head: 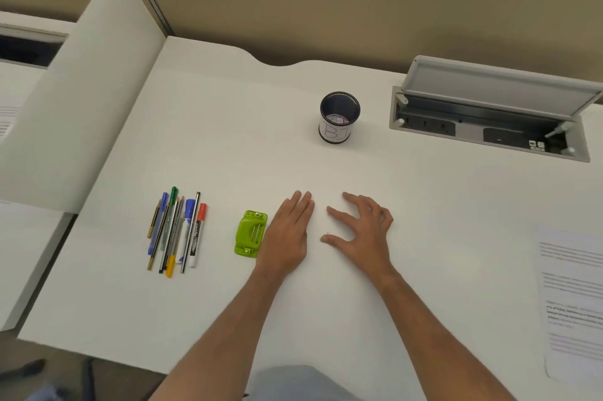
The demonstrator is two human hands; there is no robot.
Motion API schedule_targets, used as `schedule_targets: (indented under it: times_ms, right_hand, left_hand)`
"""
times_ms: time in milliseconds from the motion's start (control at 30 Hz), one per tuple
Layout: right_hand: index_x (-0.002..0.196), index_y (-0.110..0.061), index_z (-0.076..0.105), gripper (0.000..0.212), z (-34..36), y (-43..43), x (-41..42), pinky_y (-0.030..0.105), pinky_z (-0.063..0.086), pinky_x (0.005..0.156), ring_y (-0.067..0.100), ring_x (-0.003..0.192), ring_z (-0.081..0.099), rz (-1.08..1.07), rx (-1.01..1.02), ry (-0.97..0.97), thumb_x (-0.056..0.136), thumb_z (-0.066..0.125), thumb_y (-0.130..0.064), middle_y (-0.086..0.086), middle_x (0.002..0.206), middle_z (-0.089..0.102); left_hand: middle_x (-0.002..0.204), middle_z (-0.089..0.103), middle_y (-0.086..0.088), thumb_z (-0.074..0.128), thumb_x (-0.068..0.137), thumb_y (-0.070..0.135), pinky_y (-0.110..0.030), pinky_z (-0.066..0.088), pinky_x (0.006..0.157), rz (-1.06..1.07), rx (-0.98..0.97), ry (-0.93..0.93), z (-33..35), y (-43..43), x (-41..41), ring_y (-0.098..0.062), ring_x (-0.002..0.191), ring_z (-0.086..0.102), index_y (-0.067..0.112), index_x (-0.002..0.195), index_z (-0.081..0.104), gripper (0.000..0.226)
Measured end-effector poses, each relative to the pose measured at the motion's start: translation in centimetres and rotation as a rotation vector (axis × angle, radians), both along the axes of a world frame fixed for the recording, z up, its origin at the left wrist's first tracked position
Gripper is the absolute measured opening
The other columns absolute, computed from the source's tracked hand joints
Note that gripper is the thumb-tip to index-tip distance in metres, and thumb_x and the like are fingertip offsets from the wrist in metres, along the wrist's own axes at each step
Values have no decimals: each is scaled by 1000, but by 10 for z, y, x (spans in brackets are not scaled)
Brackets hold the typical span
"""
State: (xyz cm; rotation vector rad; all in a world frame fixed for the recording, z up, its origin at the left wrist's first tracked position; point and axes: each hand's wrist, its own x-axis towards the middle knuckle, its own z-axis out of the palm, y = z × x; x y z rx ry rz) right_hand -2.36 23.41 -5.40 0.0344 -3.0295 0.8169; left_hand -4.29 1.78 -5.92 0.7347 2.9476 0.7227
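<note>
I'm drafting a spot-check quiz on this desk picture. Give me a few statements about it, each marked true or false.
1. The left hand and right hand rest open on the desk, holding nothing. True.
2. The pens stand in the black cup. False: they lie bundled on the desk, left of the green plastic tool.
3. The green plastic tool lies right beside the left hand. True.
4. The socket box lid is closed. False: it is raised open.
5. A printed sheet lies at the desk's right edge. True.

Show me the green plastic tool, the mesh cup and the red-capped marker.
green plastic tool point(250, 234), head view, middle of its top.
mesh cup point(339, 116), head view, inside its open mouth.
red-capped marker point(197, 237), head view, its white barrel.
</note>
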Motion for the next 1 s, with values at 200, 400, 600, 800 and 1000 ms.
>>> schedule_targets:
  times_ms: [200, 400, 600, 800, 1000]
  right_hand:
    - [86, -42, 84, 17, -3, -5, -24, 49, 24, 113, 14, 142, 41, -66, -155, 36, 77, 85, -57, -21, 147, 57]
    - [94, -42, 82, 27, 9, 4, -31, 41, 22, 115, 6, 141, 41, -98, -292, -36, 71, 91, -54, -24, 141, 60]
    - [117, -47, 75, 50, 13, 27, -17, 32, 14, 114, 12, 149, 35, -97, -155, -69, 70, 91, -54, -18, 152, 51]
    - [83, -37, 79, 19, 12, 4, -19, 43, 24, 110, 16, 140, 44, -183, -147, 35, 73, 92, -48, -16, 139, 59]
    - [83, -34, 82, 6, 12, -22, -4, 48, 34, 106, 18, 127, 52, -236, -107, 133, 86, 86, -37, -14, 128, 66]
  left_hand:
    - [170, 41, -15, 48, 92, 0, -51, 33, 129, 15, -3, 0, 0, 1, 0, -33, 160, 33, 0, 155, 49, 64]
    - [169, 42, -13, 46, 92, 2, -51, 33, 129, 22, 9, -9, 1, 1, 0, -32, 160, 34, 1, 155, 50, 63]
    - [168, 44, -13, 41, 92, 4, -50, 33, 129, 36, 31, -11, 1, 1, 0, -31, 160, 35, 2, 154, 52, 63]
    - [168, 44, -13, 43, 93, 4, -49, 34, 129, 40, 34, -5, 2, 1, 0, -31, 160, 36, 2, 154, 52, 61]
    - [168, 45, -12, 43, 94, 6, -49, 34, 129, 46, 36, -2, 2, 1, 0, -30, 160, 36, 3, 154, 53, 61]
